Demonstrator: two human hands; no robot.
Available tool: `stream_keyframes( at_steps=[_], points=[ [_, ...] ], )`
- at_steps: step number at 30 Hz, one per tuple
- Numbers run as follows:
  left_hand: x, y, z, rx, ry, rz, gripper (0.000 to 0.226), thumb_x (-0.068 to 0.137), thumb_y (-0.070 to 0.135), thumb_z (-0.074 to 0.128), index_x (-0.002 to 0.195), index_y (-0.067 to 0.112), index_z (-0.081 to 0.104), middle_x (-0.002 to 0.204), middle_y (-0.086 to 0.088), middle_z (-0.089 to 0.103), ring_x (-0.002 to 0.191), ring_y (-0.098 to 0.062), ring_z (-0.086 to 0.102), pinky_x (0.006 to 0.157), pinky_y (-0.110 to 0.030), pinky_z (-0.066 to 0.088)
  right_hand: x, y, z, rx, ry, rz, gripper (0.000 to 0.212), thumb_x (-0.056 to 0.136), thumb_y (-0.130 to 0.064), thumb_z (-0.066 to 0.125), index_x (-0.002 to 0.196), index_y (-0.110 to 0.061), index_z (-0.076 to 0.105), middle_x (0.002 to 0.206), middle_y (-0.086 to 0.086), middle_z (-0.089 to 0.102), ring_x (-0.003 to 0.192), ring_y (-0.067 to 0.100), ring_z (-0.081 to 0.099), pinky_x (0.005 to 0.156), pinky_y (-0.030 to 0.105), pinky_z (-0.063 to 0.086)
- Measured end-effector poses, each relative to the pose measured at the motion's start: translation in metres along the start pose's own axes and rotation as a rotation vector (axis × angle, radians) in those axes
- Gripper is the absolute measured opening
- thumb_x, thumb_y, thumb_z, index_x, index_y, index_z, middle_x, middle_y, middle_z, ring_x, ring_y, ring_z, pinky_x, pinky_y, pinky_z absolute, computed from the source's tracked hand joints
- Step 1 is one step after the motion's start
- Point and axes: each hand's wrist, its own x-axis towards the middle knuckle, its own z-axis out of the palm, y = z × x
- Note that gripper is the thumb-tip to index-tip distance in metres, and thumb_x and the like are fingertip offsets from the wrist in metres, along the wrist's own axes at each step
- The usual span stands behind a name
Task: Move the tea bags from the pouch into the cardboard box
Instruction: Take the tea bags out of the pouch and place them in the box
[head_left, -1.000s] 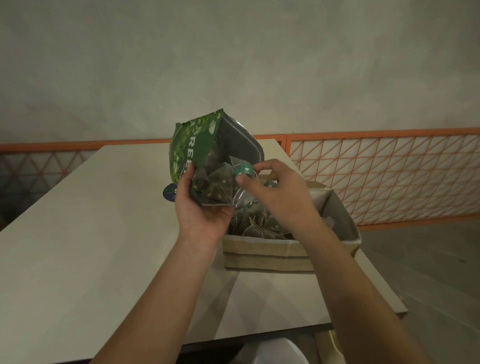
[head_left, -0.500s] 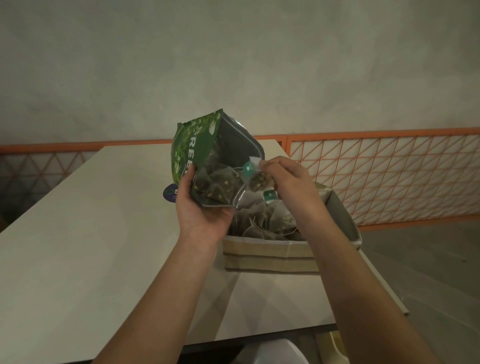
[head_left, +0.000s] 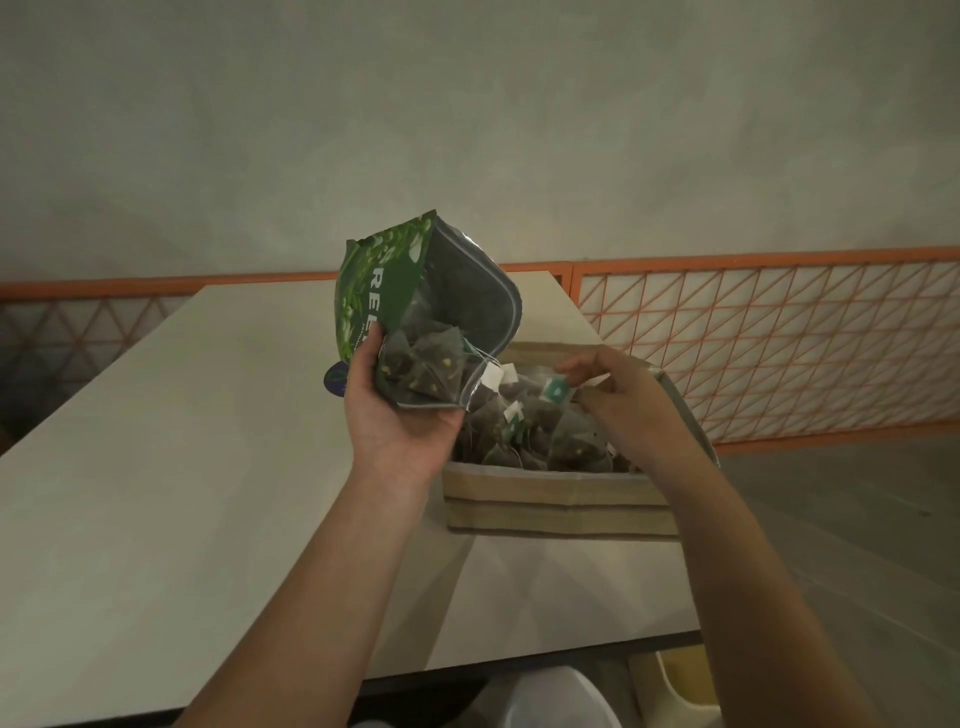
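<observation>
Head view: the left hand (head_left: 400, 415) grips the lower part of a glossy green pouch (head_left: 415, 306), thumb curled over its front, the grey-lined mouth gaping toward the box. Pyramid-shaped mesh tea bags (head_left: 423, 366) show inside it. The right hand (head_left: 618, 395) hangs over the tan cardboard box (head_left: 561, 506) at the right edge of the smooth pale table (head_left: 182, 467), its fingers pinching a tea bag by its teal tag (head_left: 555, 389). More crumpled mesh bags (head_left: 540, 441) are heaped inside the box, paper tags on strings.
</observation>
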Motion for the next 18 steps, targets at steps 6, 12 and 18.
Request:
stream_keyframes(
  at_steps=[6, 12, 18],
  points=[
    [-0.002, -0.002, 0.001, 0.008, -0.002, 0.007, 0.050, 0.095, 0.044, 0.058, 0.135, 0.014, 0.065, 0.143, -0.016, 0.060, 0.135, -0.034, 0.054, 0.106, -0.043, 0.049, -0.004, 0.016, -0.011, -0.034, -0.009, -0.088, 0.037, 0.089, 0.006, 0.058, 0.096, -0.029, 0.066, 0.093, -0.007, 0.064, 0.075, 0.005, 0.059, 0.069, 0.016, 0.049],
    [-0.002, -0.003, 0.002, 0.010, 0.007, 0.005, 0.050, 0.095, 0.044, 0.059, 0.134, 0.014, 0.065, 0.141, -0.016, 0.062, 0.133, -0.035, 0.056, 0.107, -0.045, 0.049, -0.007, 0.017, -0.007, -0.200, 0.101, -0.150, 0.028, 0.090, -0.007, 0.062, 0.108, -0.028, 0.070, 0.107, -0.014, 0.058, 0.095, 0.003, 0.056, 0.088, 0.027, 0.051],
    [-0.004, -0.002, 0.003, 0.040, 0.009, 0.006, 0.052, 0.095, 0.046, 0.057, 0.136, 0.014, 0.063, 0.142, -0.017, 0.061, 0.135, -0.035, 0.055, 0.106, -0.045, 0.049, -0.010, -0.002, 0.012, -0.482, -0.010, -0.209, 0.026, 0.088, -0.032, 0.062, 0.112, -0.039, 0.069, 0.119, -0.017, 0.059, 0.120, 0.015, 0.039, 0.091, 0.026, 0.013]
  ],
)
